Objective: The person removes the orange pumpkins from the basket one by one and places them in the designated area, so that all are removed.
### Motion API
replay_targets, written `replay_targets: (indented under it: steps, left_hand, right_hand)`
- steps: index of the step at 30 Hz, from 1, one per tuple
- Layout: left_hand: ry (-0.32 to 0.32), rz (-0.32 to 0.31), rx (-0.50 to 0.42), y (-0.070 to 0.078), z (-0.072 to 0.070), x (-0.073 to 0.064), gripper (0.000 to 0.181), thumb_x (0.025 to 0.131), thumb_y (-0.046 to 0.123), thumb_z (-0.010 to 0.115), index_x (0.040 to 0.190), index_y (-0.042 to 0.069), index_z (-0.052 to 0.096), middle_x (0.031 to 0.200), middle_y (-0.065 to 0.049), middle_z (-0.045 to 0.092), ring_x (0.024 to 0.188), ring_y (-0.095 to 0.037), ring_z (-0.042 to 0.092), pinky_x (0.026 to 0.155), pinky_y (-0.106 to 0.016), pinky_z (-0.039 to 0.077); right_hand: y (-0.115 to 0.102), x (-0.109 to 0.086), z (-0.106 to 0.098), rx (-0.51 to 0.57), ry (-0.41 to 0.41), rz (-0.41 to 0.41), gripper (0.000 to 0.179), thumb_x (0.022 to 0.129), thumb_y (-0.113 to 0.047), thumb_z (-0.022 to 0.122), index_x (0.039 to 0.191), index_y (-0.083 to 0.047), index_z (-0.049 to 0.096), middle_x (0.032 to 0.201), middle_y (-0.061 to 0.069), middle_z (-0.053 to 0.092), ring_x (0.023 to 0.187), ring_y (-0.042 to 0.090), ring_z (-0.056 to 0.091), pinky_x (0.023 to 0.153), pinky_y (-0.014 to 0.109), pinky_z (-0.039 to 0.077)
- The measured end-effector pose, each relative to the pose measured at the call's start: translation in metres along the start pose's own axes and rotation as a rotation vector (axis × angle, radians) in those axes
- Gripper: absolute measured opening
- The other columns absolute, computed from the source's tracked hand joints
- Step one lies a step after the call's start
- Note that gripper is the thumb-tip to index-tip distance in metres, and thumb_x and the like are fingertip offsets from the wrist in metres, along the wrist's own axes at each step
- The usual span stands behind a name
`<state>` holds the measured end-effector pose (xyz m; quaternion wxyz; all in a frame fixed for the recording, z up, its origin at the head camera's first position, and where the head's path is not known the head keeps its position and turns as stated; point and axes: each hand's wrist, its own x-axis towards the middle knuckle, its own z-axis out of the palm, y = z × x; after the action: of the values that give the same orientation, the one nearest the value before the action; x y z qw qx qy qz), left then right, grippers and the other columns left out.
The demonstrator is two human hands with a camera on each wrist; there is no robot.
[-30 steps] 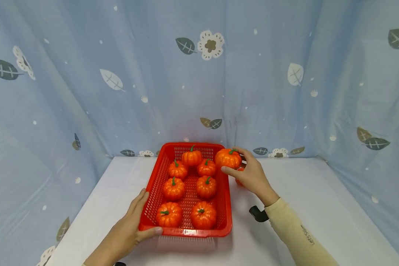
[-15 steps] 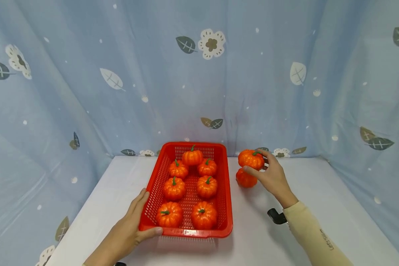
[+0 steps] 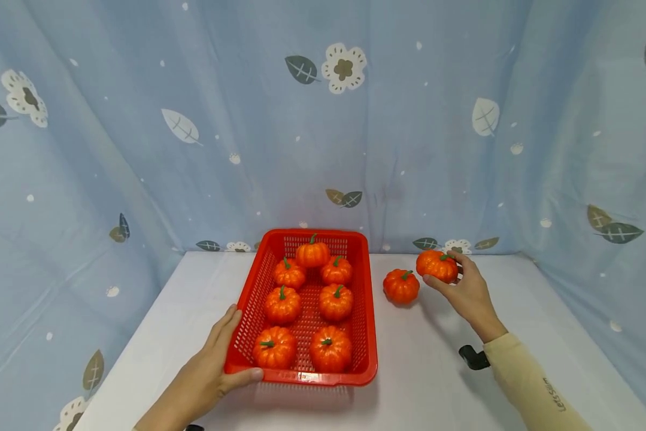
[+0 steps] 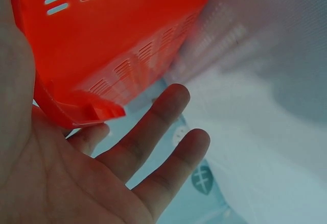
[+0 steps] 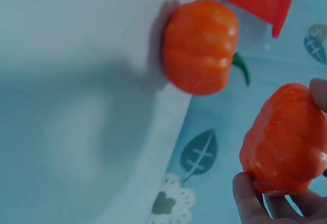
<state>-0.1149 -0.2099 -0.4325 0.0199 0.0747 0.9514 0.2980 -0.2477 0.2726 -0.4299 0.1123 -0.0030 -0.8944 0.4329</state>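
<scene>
In the head view, my left hand (image 3: 206, 365) holds the near left corner of a red plastic basket (image 3: 368, 323), thumb at the front rim and fingers along the left side. Two of those fingers (image 4: 168, 104) stretch out straight and spread past the wall in the left wrist view. Several small orange toy pumpkins, such as a front one (image 3: 330, 349), sit inside. To the basket's right, my right hand (image 3: 470, 299) grips another pumpkin (image 3: 434, 266) between thumb and fingers, its green stem towards the palm. A separate pumpkin (image 3: 400, 286) lies on the table between basket and hand.
A white table (image 3: 425, 383) carries the basket. Blue curtains (image 3: 247, 120) with leaf and flower prints hang behind it and at both sides. A black device (image 3: 473, 357) sits at the right wrist.
My right hand has carried its pumpkin rightward, from beside the basket's rim past the loose pumpkin, which now shows fully. The left hand and basket stay put.
</scene>
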Motion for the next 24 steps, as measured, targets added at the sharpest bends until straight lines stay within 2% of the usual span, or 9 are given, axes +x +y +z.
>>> replay_targets:
  steps: [9, 17, 24]
  left_hand:
    - [-0.018, -0.018, -0.007, 0.001, -0.001, 0.003, 0.121, 0.076, 0.076, 0.069, 0.164, 0.018, 0.01, 0.17, -0.005, 0.006, 0.138, -0.045, 0.042, 0.095, -0.062, 0.048]
    - [-0.008, -0.014, -0.011, 0.001, 0.0, 0.002, 0.121, 0.076, 0.075, 0.07, 0.164, 0.018, 0.01, 0.17, -0.005, 0.006, 0.139, -0.044, 0.041, 0.095, -0.062, 0.048]
    - [0.006, -0.001, -0.016, 0.001, 0.001, 0.0, 0.12, 0.076, 0.074, 0.071, 0.164, 0.017, 0.012, 0.169, -0.006, 0.009, 0.139, -0.043, 0.041, 0.096, -0.063, 0.046]
  right_hand:
    - [0.022, -0.006, -0.005, -0.048, -0.076, 0.097, 0.096, 0.087, -0.044, 0.079, 0.154, 0.004, 0.028, 0.15, 0.032, 0.035, 0.132, 0.048, 0.04, 0.105, 0.063, 0.04]
    - [0.03, -0.004, -0.004, -0.09, -0.116, 0.154, 0.093, 0.089, -0.037, 0.077, 0.152, 0.01, 0.027, 0.15, 0.034, 0.034, 0.131, 0.05, 0.038, 0.106, 0.063, 0.038]
    - [0.039, -0.004, -0.002, -0.118, -0.152, 0.196, 0.094, 0.09, -0.038, 0.076, 0.151, 0.012, 0.025, 0.148, 0.037, 0.032, 0.13, 0.052, 0.037, 0.106, 0.064, 0.037]
